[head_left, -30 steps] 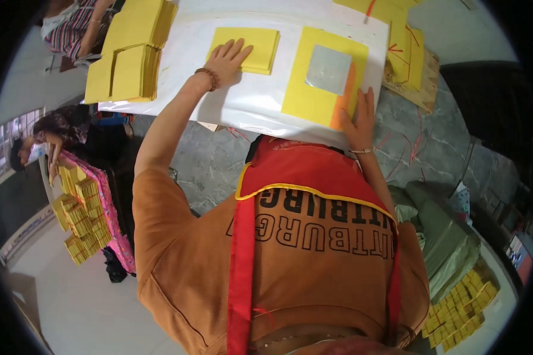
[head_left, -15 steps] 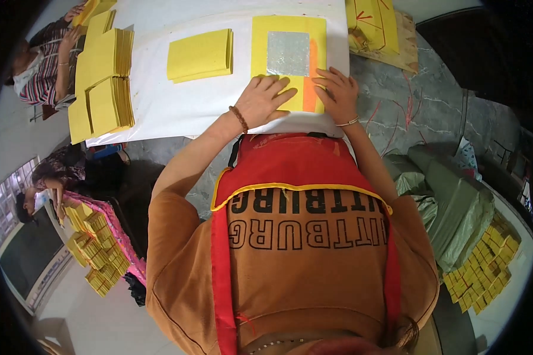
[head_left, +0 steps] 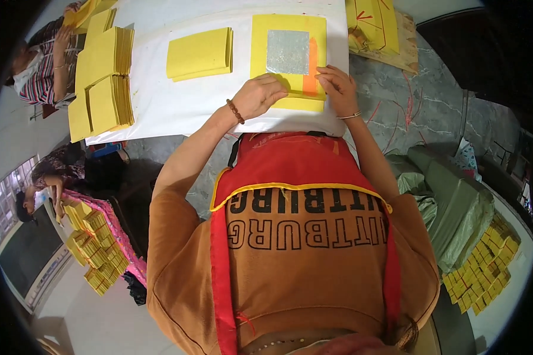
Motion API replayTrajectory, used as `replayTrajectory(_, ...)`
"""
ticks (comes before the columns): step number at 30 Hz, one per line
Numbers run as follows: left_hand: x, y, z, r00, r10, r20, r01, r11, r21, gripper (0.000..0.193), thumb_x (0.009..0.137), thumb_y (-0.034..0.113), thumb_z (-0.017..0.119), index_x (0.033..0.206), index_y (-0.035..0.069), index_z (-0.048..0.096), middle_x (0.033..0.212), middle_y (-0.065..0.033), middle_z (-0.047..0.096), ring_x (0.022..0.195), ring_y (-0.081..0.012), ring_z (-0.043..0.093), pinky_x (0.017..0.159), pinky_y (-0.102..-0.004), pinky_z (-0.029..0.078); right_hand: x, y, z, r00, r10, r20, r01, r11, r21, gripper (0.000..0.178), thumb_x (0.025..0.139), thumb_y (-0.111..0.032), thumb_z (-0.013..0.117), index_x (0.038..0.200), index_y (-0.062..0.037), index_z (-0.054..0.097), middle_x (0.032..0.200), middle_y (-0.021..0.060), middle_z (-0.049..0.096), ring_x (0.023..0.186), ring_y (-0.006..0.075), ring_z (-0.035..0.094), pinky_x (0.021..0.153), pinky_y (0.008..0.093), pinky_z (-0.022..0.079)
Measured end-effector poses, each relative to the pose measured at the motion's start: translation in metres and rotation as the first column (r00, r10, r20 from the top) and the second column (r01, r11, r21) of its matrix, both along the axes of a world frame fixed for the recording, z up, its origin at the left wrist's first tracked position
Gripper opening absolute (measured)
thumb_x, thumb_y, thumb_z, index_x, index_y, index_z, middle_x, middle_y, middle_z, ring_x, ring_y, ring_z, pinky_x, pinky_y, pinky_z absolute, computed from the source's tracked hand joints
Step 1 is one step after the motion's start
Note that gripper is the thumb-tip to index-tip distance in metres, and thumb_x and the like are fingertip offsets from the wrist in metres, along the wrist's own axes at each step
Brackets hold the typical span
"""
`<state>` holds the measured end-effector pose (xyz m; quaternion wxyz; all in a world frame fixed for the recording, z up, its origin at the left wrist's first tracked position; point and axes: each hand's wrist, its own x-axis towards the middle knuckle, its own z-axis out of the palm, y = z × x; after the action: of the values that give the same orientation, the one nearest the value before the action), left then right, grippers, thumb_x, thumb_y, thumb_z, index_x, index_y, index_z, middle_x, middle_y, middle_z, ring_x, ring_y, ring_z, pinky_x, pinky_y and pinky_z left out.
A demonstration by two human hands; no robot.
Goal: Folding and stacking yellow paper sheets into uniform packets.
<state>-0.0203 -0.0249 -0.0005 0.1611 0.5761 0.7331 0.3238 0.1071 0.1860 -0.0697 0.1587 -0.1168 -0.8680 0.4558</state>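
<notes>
A stack of yellow paper sheets point(head_left: 287, 26) with a silver foil square point(head_left: 288, 52) and an orange stripe lies on the white table sheet point(head_left: 183, 106). My left hand point(head_left: 259, 96) rests on the near edge of that stack, fingers pinching the top sheet's near edge. My right hand point(head_left: 336, 90) presses on the stack's near right corner beside the orange stripe. A folded pile of plain yellow paper point(head_left: 200, 54) lies to the left of the stack.
Tall piles of yellow paper point(head_left: 103, 80) stand at the table's left end, where another person point(head_left: 41, 65) sits. A third person point(head_left: 38, 189) works below left beside bundles of yellow packets point(head_left: 95, 254). More yellow packets point(head_left: 482, 266) and green sacks point(head_left: 456, 201) lie at right.
My left hand has come from the folded pile over to the foil-marked stack's near edge. My right hand has shifted slightly along that stack's right corner.
</notes>
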Motion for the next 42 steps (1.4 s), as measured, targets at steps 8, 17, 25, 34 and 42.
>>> replayTrajectory(8,-0.004,-0.001,-0.006,0.978,0.027,0.207,-0.031,0.999,0.016,0.014,0.083,0.014,0.057,0.087,0.001,0.061,0.08,-0.0116,0.058,0.075,-0.0261,0.056,0.066,-0.0328,0.045,-0.001,-0.001,-0.004,1.0,-0.008,-0.015,0.007,1.0,-0.019,0.017,0.083,-0.029,0.056,0.089,-0.0186,0.067,0.106,-0.0058,0.062,0.11,0.0144,0.048,0.097,0.048,0.017)
replayTrajectory(17,-0.003,0.003,-0.004,0.931,0.117,0.346,-0.099,0.993,-0.069,0.012,0.078,0.013,0.058,0.08,0.002,0.062,0.075,-0.0092,0.061,0.069,-0.0214,0.057,0.062,-0.0304,0.046,-0.002,0.001,-0.003,0.999,-0.003,-0.041,0.001,0.999,-0.037,0.017,0.084,-0.027,0.054,0.089,-0.0178,0.068,0.105,-0.0051,0.063,0.108,0.0135,0.05,0.097,0.045,0.019)
replayTrajectory(25,-0.009,0.008,-0.009,0.815,0.212,0.539,-0.138,0.975,-0.175,0.012,0.076,0.011,0.058,0.077,0.0,0.061,0.066,-0.0073,0.059,0.059,-0.0128,0.053,0.054,-0.0262,0.042,-0.001,0.004,-0.004,1.0,0.002,-0.015,-0.004,0.995,-0.099,0.021,0.086,-0.027,0.049,0.09,-0.0176,0.068,0.104,-0.0038,0.063,0.109,0.0151,0.05,0.097,0.0447,0.018)
replayTrajectory(34,-0.018,0.005,0.0,0.808,0.179,0.561,-0.063,0.973,-0.22,0.017,0.078,0.016,0.061,0.087,0.002,0.06,0.081,-0.0085,0.06,0.072,-0.0169,0.055,0.064,-0.0283,0.043,0.005,-0.001,0.012,0.992,0.119,0.045,-0.125,0.979,0.164,0.025,0.074,-0.026,0.063,0.095,-0.0157,0.057,0.12,-0.005,0.053,0.113,0.0167,0.045,0.097,0.0525,0.015)
replayTrajectory(42,-0.034,-0.027,0.007,0.975,-0.007,-0.223,-0.022,0.992,-0.128,0.059,0.07,0.014,0.069,0.124,0.01,0.046,0.129,-0.0147,0.042,0.121,-0.0329,0.036,0.1,-0.0401,0.032,0.005,0.0,0.011,0.991,0.112,0.07,-0.12,0.985,0.124,0.021,0.068,-0.012,0.063,0.086,-0.016,0.052,0.118,-0.0041,0.053,0.115,0.0179,0.044,0.098,0.0506,0.016)
